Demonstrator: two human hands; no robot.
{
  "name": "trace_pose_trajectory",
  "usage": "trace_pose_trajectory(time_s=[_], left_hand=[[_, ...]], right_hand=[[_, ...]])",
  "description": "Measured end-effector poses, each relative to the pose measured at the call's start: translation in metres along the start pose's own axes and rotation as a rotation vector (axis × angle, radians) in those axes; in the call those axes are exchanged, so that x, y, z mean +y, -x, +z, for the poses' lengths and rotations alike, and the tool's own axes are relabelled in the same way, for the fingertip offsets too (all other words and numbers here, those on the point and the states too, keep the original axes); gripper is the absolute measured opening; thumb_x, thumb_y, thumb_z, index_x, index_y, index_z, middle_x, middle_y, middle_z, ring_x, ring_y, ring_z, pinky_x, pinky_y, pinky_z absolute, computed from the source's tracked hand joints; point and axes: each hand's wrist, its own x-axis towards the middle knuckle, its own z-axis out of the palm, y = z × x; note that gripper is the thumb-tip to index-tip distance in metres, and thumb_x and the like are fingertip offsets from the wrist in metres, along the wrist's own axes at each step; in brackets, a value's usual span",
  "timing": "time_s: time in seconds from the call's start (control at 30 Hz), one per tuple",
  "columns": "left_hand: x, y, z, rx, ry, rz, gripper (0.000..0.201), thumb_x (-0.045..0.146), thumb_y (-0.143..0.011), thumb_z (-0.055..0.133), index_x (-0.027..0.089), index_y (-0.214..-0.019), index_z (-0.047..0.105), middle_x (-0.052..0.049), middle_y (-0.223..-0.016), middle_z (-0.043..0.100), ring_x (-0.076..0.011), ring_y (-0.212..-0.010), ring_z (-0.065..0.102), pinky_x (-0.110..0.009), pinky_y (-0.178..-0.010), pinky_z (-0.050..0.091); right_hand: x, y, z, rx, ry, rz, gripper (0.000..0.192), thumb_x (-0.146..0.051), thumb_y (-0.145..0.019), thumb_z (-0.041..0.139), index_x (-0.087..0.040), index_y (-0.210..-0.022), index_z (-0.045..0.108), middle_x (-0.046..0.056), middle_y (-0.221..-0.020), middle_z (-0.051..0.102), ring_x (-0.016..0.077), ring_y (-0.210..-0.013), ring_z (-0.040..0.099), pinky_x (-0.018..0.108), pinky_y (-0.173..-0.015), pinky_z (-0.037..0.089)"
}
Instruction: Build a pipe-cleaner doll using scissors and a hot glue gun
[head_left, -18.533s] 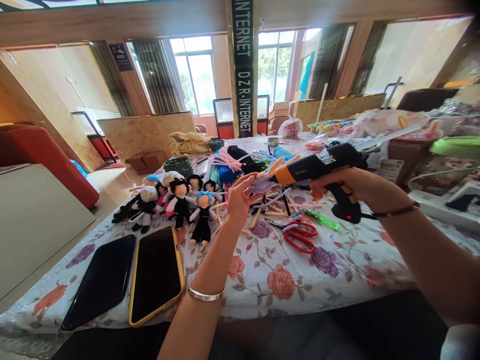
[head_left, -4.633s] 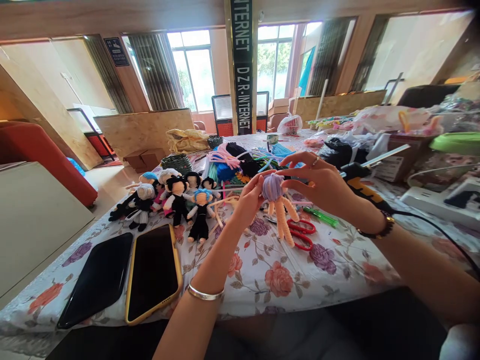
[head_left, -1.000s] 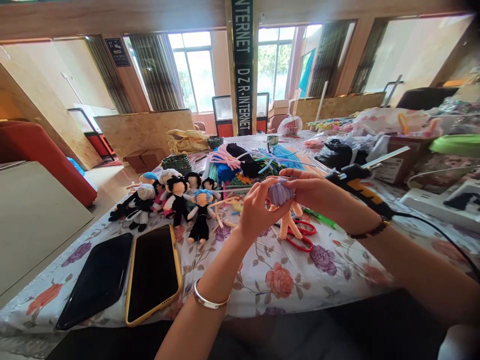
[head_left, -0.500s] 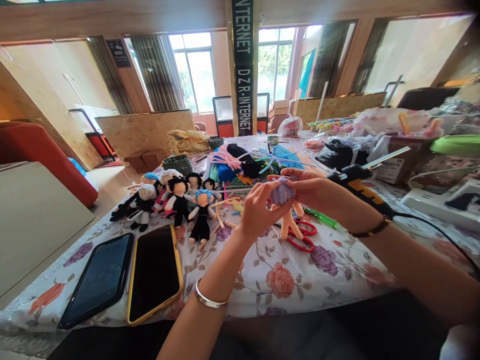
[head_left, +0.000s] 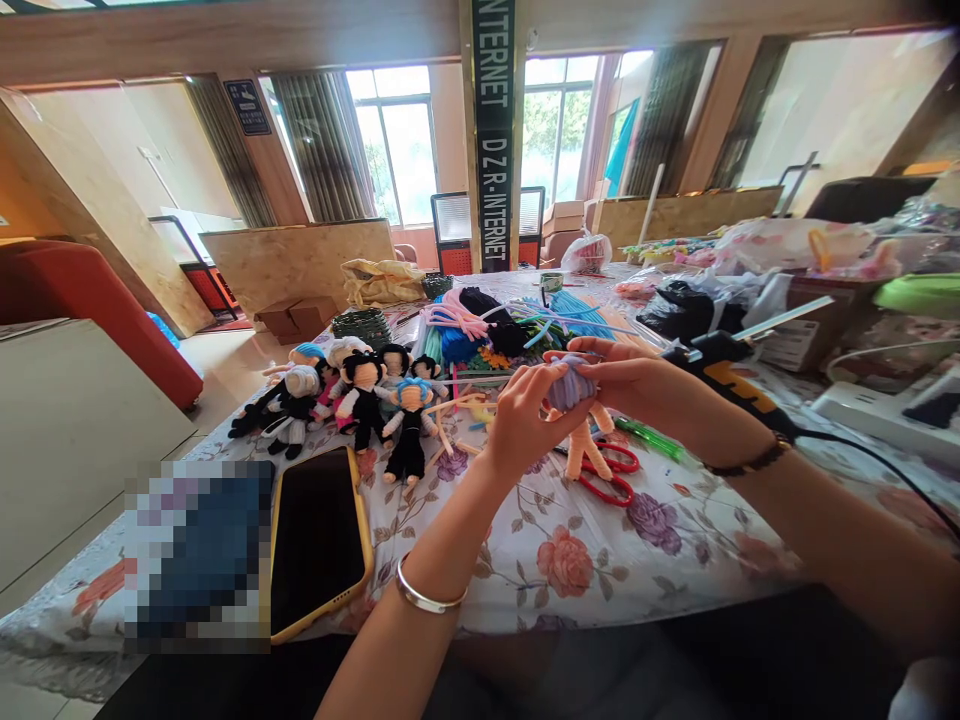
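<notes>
Both hands are up over the table: the left hand (head_left: 517,425) pinches the lilac-haired doll (head_left: 574,410) from 9 o'clock, fingers curled tight on its head, while the right hand (head_left: 637,385) closes in from 3 o'clock, fingertips pressing the same fuzzy hair. It looks feather-light, soft and bendy, so the firm round head is the safest hold, not the 2 dangling peach legs. Out at 5 o'clock lie red scissors (head_left: 611,478), at 3 o'clock the glue gun (head_left: 731,372), at 9 o'clock the finished dolls (head_left: 352,398).
</notes>
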Motion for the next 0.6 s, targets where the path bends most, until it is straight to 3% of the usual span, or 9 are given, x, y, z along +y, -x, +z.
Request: trace_pose_trajectory(time_s=[0.33, 0.6], left_hand=[[0.001, 0.001, 0.0, 0.027, 0.017, 0.037, 0.031, 0.033, -0.075, 0.067, 0.017, -0.098, 0.054, -0.003, -0.084, 0.065, -0.0139, -0.078, 0.062, -0.028, -0.069, 0.053], [0.0, 0.005, 0.0, -0.01, 0.028, 0.023, 0.034, 0.034, -0.078, 0.064, 0.019, -0.106, 0.051, -0.006, -0.094, 0.066, -0.0164, -0.089, 0.063, -0.032, -0.076, 0.054]], right_hand=[[0.002, 0.004, 0.018, 0.158, -0.048, -0.027, 0.021, -0.012, -0.064, 0.071, -0.022, -0.079, 0.061, -0.002, -0.08, 0.067, 0.0117, -0.071, 0.059, 0.023, -0.06, 0.045], [0.01, 0.002, 0.02, 0.184, -0.042, -0.062, 0.015, -0.015, -0.065, 0.072, -0.022, -0.073, 0.062, -0.002, -0.081, 0.066, 0.0116, -0.071, 0.059, 0.022, -0.061, 0.047]])
